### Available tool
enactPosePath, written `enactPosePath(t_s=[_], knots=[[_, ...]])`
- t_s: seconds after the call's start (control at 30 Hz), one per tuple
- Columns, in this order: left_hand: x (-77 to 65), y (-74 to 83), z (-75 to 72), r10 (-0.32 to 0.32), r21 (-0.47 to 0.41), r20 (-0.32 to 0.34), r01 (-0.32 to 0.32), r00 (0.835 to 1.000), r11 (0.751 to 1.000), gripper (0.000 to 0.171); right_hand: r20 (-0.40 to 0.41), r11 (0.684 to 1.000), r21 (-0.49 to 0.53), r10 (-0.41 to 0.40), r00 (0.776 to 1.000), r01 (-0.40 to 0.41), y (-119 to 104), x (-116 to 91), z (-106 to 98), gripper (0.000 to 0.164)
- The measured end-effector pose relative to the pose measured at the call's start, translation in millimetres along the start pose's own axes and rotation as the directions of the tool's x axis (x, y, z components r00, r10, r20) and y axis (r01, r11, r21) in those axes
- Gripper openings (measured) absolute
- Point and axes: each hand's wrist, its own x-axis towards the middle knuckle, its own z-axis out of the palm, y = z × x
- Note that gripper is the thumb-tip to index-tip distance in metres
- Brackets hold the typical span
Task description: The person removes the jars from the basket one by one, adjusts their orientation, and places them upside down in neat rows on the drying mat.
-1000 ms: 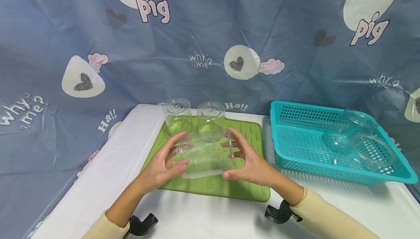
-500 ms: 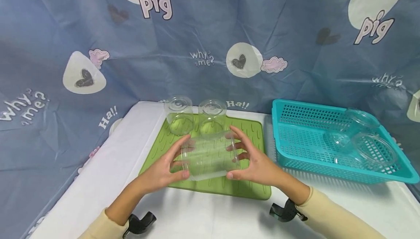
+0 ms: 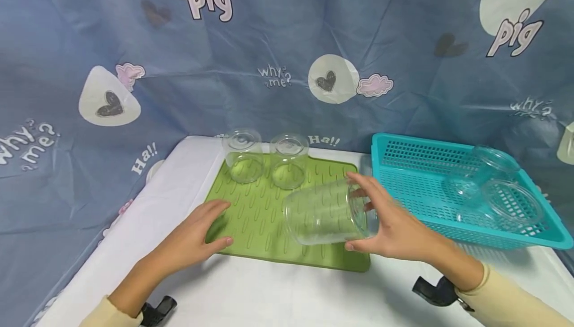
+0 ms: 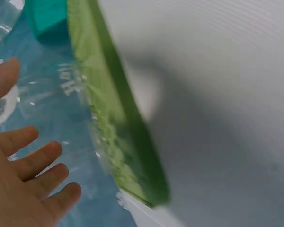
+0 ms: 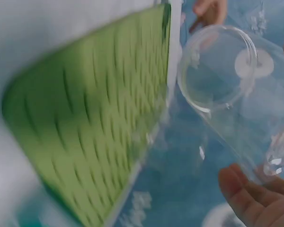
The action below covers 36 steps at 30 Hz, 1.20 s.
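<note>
My right hand (image 3: 394, 227) grips a large clear cup (image 3: 318, 215) by its base end, thumb below and fingers above. The cup lies sideways in the air over the green drying mat (image 3: 255, 217), its mouth facing left. In the right wrist view the cup's round mouth (image 5: 217, 68) shows, with fingertips (image 5: 234, 182) on its far end. My left hand (image 3: 193, 232) is apart from the cup, over the mat's left edge, thumb and fingers spread with nothing between them. At the mat's back left, a clear cup (image 3: 244, 167) and another clear cup (image 3: 288, 172) stand upside down.
A turquoise perforated basket (image 3: 421, 155) stands right of the mat. Inside it a clear cup (image 3: 491, 165) and another clear cup (image 3: 511, 205) lean at its right end. Behind everything hangs a blue printed cloth (image 3: 269, 112); a white cloth (image 3: 278, 297) covers the table.
The left hand has let go of the cup and drawn back to the left. My right hand has carried the cup to the right, toward the basket.
</note>
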Motion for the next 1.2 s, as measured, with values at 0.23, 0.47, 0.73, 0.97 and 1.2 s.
enactPosePath(t_s=[0.23, 0.47, 0.73, 0.97, 1.2], knots=[[-12.7, -17.9, 1.0, 0.006, 0.078, 0.049, -0.01, 0.999, 0.997, 0.052, 0.011, 0.979, -0.204, 0.001, 1.0, 0.001, 0, 14, -49, 0.119], [-13.5, -25.0, 6.8, -0.012, 0.094, 0.094, 0.003, 0.995, 0.996, 0.043, 0.022, 0.966, -0.253, 0.06, 0.998, -0.053, -4, 23, -73, 0.113], [-13.9, -28.9, 9.8, -0.011, 0.103, 0.136, -0.003, 0.991, 0.995, 0.046, 0.074, 0.958, -0.278, 0.1, 0.992, -0.076, -1, 26, -80, 0.112], [-13.0, -33.3, 6.1, -0.056, 0.131, 0.17, 0.034, 0.984, 0.991, 0.051, 0.124, 0.95, -0.294, 0.148, 0.981, -0.106, 5, 39, -87, 0.112], [-7.1, -32.1, 5.2, -0.106, 0.115, 0.216, 0.083, 0.971, 0.99, 0.052, 0.159, 0.925, -0.346, 0.224, 0.962, -0.158, 16, 62, -91, 0.112]])
